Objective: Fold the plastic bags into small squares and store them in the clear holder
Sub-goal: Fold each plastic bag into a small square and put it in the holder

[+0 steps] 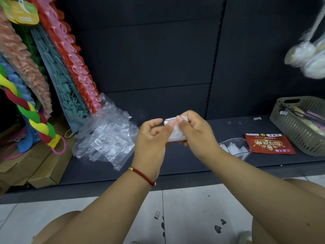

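Note:
Both hands hold one folded clear plastic bag above the dark shelf. My right hand grips it, thumb on top and fingers curled beneath. My left hand pinches its left edge with curled fingers. A loose heap of unfolded clear plastic bags lies on the shelf to the left. The clear holder stands to the right, partly hidden behind my right forearm, with several small folded white squares inside.
A red snack packet lies beside the holder, and a grey slatted basket sits at far right. Colourful ruffled goods and wooden boxes fill the left. Wrapped spoons hang at upper right. My knees and tiled floor are below.

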`<state>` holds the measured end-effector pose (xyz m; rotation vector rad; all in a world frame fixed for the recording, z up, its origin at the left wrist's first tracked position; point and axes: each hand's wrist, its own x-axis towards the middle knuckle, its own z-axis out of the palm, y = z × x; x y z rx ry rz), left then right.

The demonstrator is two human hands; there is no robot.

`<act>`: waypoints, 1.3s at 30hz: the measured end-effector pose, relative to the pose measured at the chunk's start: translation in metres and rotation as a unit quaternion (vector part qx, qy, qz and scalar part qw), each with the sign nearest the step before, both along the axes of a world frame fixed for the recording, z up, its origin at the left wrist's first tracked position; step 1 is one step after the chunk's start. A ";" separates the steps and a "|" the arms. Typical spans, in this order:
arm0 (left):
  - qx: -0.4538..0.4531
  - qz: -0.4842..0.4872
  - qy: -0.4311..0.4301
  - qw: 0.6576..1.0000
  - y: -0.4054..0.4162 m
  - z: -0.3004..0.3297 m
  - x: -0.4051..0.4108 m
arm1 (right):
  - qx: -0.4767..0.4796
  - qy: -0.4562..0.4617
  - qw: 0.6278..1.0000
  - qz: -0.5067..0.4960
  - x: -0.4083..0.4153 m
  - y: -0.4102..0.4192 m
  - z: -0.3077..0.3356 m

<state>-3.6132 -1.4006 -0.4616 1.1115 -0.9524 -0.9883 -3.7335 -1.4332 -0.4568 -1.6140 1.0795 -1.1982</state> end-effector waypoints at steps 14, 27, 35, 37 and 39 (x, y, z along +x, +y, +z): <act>-0.099 0.121 -0.154 0.976 -0.007 0.023 -0.060 | -0.059 -0.022 0.994 -0.090 -0.019 0.021 0.016; -0.088 -0.016 -0.076 0.993 -0.065 0.036 -0.131 | -0.014 -0.047 0.983 -0.177 -0.097 -0.002 0.028; -0.167 -0.089 -0.261 0.947 -0.124 0.007 -0.158 | 0.071 0.114 0.982 -0.134 -0.179 -0.052 0.028; -0.172 -0.111 -0.272 0.940 -0.139 -0.004 -0.170 | 0.066 0.145 0.975 -0.154 -0.193 -0.067 0.020; -0.163 -0.132 -0.281 0.937 -0.155 -0.017 -0.182 | 0.077 0.164 0.969 -0.169 -0.205 -0.082 0.008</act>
